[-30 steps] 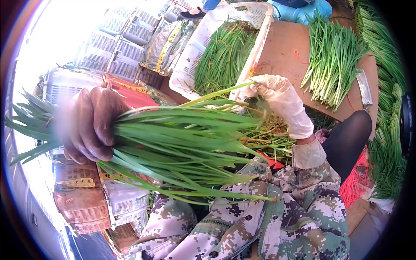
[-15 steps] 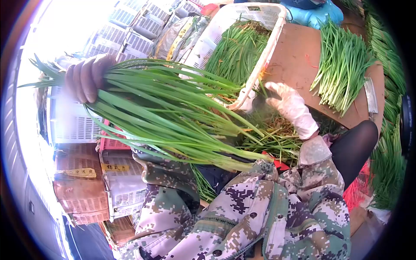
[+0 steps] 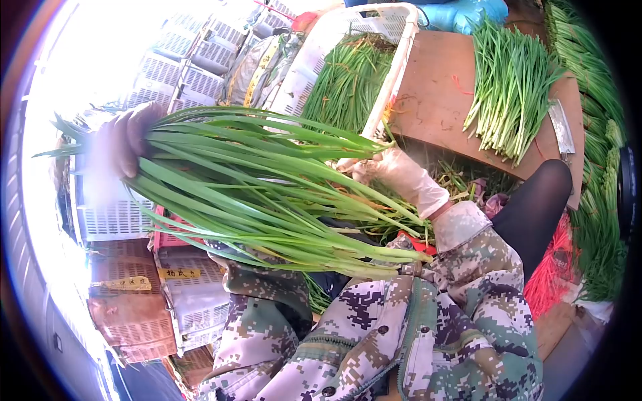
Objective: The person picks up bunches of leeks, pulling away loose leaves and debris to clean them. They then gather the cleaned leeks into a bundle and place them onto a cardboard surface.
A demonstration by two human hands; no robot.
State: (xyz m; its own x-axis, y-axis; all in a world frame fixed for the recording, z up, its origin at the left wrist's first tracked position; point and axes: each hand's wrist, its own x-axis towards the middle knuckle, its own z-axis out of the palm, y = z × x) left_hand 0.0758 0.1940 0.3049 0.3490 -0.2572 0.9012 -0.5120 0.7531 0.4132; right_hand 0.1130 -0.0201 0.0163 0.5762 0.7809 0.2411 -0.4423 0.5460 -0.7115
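My gloved left hand (image 3: pixel 130 140) is closed around the leafy end of a loose bunch of garlic chives (image 3: pixel 247 180), at the left. The stems fan out to the right, their pale ends reaching the front of my camouflage jacket (image 3: pixel 374 307). Among the upper stems is my right hand (image 3: pixel 391 170), in a pale glove, its fingers bent against some of them. Leaves hide part of those fingers. Loose trimmings (image 3: pixel 455 177) lie below and behind the right wrist.
A white plastic basket (image 3: pixel 390 83) holding more chives stands ahead. Right of it, a brown board (image 3: pixel 428 100) carries a neat chive bundle (image 3: pixel 515 90) and a knife (image 3: pixel 562 130). Stacked crates (image 3: pixel 194 294) line the left; red ties (image 3: pixel 552 284) and piled chives (image 3: pixel 598 220) lie at right.
My right hand has moved left from beside the basket, in among the stems, and its fingers have closed in. My left hand still holds the bunch. The view has shifted slightly.
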